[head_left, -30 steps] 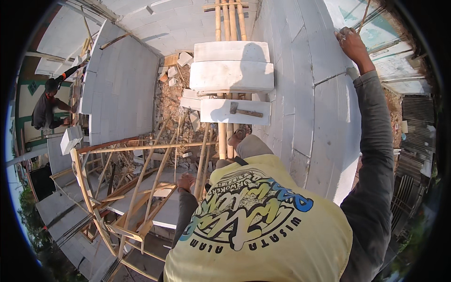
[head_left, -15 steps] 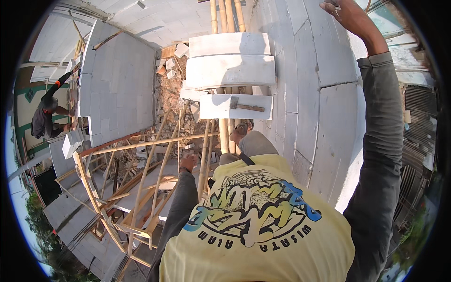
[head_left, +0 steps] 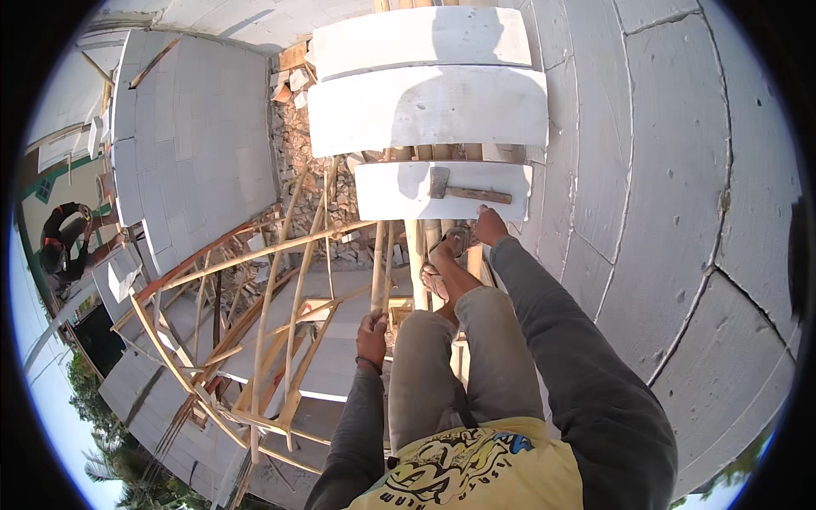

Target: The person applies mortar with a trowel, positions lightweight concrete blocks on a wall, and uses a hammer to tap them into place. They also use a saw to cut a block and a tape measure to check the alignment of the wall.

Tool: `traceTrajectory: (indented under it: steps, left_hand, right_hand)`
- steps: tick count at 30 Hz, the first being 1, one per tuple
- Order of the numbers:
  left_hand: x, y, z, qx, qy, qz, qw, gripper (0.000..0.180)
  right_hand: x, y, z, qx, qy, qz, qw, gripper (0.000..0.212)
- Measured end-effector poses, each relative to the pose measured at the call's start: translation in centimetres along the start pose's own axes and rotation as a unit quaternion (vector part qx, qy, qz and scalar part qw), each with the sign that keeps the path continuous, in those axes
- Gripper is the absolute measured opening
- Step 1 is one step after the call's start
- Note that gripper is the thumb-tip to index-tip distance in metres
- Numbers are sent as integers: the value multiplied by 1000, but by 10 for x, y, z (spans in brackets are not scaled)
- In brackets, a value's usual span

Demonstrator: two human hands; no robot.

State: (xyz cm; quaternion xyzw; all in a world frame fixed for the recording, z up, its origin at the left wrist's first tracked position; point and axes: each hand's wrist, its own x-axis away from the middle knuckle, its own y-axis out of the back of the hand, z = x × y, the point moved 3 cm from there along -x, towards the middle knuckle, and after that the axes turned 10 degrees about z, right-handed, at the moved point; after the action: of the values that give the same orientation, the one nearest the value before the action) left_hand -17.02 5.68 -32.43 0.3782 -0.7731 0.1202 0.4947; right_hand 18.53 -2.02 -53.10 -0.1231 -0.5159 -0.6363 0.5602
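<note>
A hammer (head_left: pixel 478 195) with a wooden handle and a dark metal head lies across a white block (head_left: pixel 391 191). At the block's near right edge, just below the end of the handle, is my right hand (head_left: pixel 490 226). Its fingers point toward the hammer, partly spread, and nothing shows in them. Lower and to the left, my left hand (head_left: pixel 371 340) is closed beside an upright-looking bamboo pole (head_left: pixel 377 272). Its palm is hidden, so what it holds, if anything, does not show. Both feet, in sandals (head_left: pixel 433 280), stand on bamboo poles.
Two larger white blocks (head_left: pixel 425 106) lie beyond the hammer. A grey block wall (head_left: pixel 654 144) runs along the right. Wooden and bamboo framing (head_left: pixel 280 246) fills the left, above rubble (head_left: pixel 302 144). Another person (head_left: pixel 64 242) crouches at far left, beyond another block wall (head_left: pixel 195 144).
My right hand has come down from the upper right to beside the hammer. The left hand sits slightly lower and further right. My view has shifted, showing more of my legs.
</note>
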Motion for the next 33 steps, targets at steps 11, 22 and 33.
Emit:
traceTrajectory:
  steps: [11, 22, 33]
  left_hand:
    - [-277, 36, -35, 106, -112, -78, 985, 57]
    - [-406, 79, -191, 200, -203, -151, 947, 42]
    - [-374, 42, -72, 368, -253, -55, 893, 52]
  right_hand:
    - [-114, -82, -61, 233, 92, -132, 959, 42]
    - [-49, -89, -63, -94, 62, -26, 993, 41]
    - [-31, 137, 28, -86, 212, -398, 888, 16]
